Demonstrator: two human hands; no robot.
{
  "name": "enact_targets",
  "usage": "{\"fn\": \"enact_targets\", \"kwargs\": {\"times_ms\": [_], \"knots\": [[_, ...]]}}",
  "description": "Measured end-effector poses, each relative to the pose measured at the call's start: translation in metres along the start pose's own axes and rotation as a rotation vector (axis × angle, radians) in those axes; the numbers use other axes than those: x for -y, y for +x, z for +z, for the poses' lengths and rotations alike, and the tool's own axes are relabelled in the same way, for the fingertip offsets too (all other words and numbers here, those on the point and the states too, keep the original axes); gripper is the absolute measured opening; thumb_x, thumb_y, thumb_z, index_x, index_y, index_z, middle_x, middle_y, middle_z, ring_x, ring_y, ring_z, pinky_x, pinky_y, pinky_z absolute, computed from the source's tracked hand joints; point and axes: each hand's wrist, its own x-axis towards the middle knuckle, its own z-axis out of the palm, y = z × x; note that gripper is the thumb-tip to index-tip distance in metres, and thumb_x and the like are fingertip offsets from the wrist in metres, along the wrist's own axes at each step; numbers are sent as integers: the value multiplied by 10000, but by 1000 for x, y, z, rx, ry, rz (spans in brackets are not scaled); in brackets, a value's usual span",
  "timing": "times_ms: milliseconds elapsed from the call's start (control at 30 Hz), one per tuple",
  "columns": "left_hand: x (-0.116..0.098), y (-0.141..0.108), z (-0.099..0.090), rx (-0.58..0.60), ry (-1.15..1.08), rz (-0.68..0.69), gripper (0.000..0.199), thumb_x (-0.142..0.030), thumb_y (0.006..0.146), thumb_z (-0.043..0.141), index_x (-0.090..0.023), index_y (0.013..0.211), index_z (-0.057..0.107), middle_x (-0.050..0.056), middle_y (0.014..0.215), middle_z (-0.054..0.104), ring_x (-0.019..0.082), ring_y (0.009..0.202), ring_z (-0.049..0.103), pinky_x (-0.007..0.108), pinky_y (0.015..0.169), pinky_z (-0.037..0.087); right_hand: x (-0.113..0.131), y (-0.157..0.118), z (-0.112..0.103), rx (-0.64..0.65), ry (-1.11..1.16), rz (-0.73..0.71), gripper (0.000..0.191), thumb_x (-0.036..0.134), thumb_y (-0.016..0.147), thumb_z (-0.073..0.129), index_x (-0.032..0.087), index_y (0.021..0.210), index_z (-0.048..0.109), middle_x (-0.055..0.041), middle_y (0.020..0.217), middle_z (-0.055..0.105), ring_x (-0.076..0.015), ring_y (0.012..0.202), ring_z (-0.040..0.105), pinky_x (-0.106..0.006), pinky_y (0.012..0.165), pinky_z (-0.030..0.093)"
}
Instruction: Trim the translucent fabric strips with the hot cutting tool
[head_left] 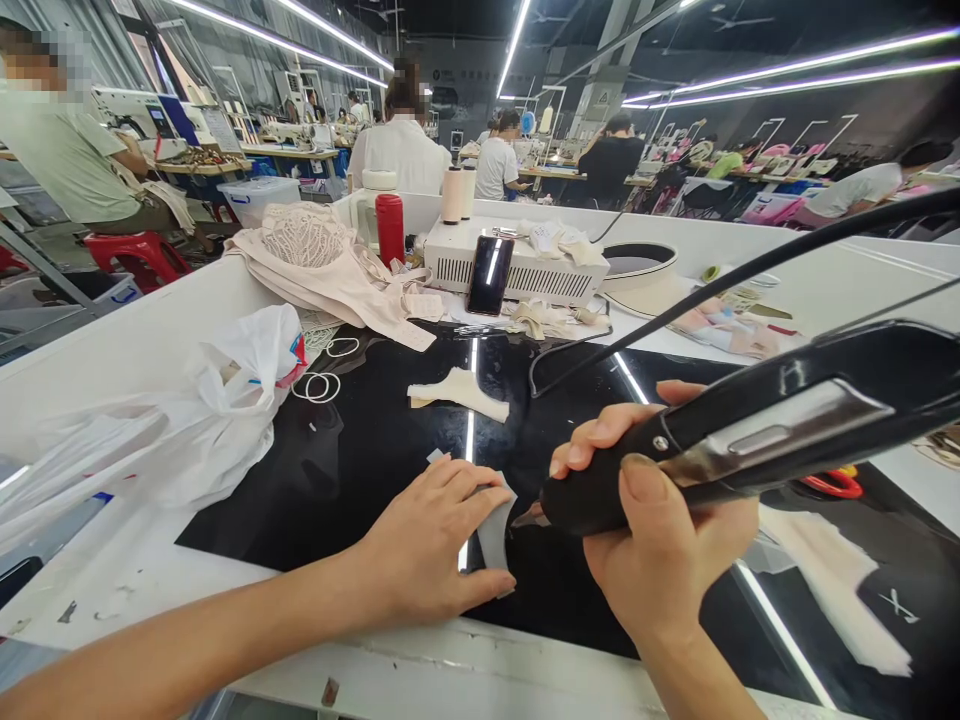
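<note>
My right hand (660,530) is wrapped round a black corded hand tool (750,430) with a metal lever on its side. The tool's thin metal tip points left, just beside a small curved grey template (495,525). My left hand (427,535) presses on that template against the glossy black mat (360,480), thumb at its lower end and fingers over its upper part. Farther back on the mat lies a cream fabric piece (459,393). Another pale fabric piece (832,580) rests to the right of my right hand.
A white plastic bag (232,400) lies left, below beige garments (315,260). Behind the mat are a phone (490,274), a white vented box (540,265) and a red bottle (389,228). Red-handled scissors (834,484) lie right. Several people sit beyond the table.
</note>
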Motion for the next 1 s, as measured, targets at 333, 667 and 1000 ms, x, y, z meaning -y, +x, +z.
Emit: {"fn": "enact_targets", "kwargs": {"times_ms": [333, 667, 1000], "knots": [[2, 0, -2, 28, 32, 0, 775, -524, 846, 819, -224, 1494, 517, 98, 1531, 546, 315, 1431, 488, 648, 1295, 222, 0, -5, 2, 39, 43, 23, 394, 295, 894, 808, 294, 1242, 624, 23, 871, 658, -153, 681, 628, -321, 599, 567], [2, 0, -5, 46, 28, 11, 814, -556, 839, 820, -234, 1516, 504, 113, 1544, 540, 330, 1441, 479, 662, 1287, 222, 0, -9, 2, 60, 11, 33, 351, 257, 935, 760, 306, 1248, 610, 27, 889, 644, -149, 714, 627, -330, 638, 575], [-1, 1, -11, 79, 4, -2, 788, -537, 836, 830, -271, 1511, 522, 99, 1572, 522, 323, 1471, 462, 648, 1292, 223, 13, -19, 0, 47, 56, 46, 391, 308, 885, 804, 279, 1226, 616, 19, 857, 647, -154, 670, 597, -318, 579, 570]]}}
